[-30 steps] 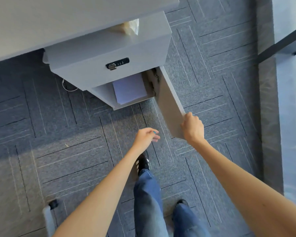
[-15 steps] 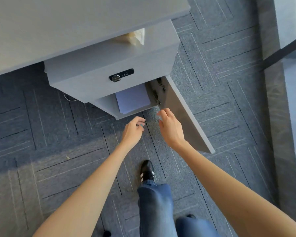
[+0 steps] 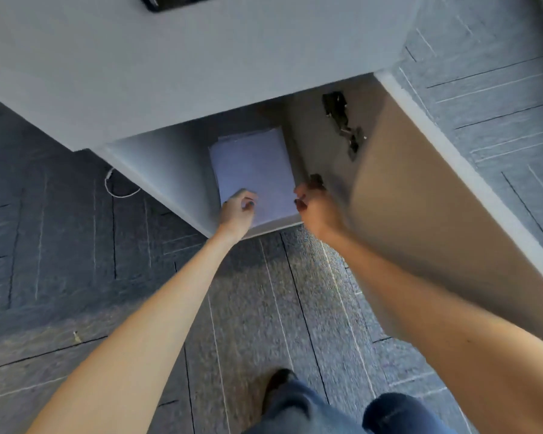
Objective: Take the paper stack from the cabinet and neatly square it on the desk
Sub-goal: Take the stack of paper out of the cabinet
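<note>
A white paper stack (image 3: 254, 164) lies flat on the floor of the open grey cabinet (image 3: 170, 170), against its right wall. My left hand (image 3: 237, 209) is curled over the stack's near left corner, thumb on top. The bent fingers of my right hand (image 3: 314, 205) touch the stack's near right edge; blur hides whether they grip it. The stack still rests on the cabinet floor.
The cabinet door (image 3: 420, 214) stands swung open to the right, close to my right forearm, with a metal hinge (image 3: 342, 120) inside. The drawer front (image 3: 201, 73) overhangs the opening. A white cable (image 3: 119, 189) lies on the carpet at left. My shoe (image 3: 279, 383) is below.
My right hand let go of the door's edge. Both hands moved forward into the cabinet opening and reached the stack's near corners. The view has dropped much closer to the cabinet.
</note>
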`<state>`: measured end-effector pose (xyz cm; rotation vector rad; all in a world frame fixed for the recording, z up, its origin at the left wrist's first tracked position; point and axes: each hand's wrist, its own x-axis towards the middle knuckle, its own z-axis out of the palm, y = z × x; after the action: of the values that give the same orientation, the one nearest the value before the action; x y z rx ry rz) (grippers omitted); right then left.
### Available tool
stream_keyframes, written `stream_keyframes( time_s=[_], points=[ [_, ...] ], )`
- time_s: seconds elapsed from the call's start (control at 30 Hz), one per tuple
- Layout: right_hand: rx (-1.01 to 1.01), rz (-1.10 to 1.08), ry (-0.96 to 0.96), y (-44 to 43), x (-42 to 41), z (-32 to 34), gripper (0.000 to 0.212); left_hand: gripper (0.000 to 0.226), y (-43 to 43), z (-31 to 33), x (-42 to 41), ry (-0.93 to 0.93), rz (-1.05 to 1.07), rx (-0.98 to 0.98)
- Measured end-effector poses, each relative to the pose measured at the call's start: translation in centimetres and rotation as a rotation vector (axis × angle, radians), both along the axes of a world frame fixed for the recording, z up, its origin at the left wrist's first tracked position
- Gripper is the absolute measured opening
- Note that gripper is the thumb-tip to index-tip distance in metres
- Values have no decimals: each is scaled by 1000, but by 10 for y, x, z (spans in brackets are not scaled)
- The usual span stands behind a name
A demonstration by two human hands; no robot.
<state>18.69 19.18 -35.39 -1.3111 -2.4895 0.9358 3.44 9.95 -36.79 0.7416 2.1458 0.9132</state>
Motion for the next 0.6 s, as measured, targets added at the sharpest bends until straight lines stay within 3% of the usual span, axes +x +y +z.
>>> stream_keyframes(
  time_s=[0.2,0.37,0.5,0.6],
  points=[
    [-79,-70,-178,28,-39,-80,59,33,2,-67,-38,223,23,-117],
    [-495,-152,-130,40,-57,-111,95,64,9,-111,-52,154,146,-303],
    [-683,-305,-30,50,-59,-139,98,92,14,-125,-46,103,275,-436],
    [-689,-417,88,57,-56,-151,72,98,21,-131,-50,58,393,-416]
  ],
)
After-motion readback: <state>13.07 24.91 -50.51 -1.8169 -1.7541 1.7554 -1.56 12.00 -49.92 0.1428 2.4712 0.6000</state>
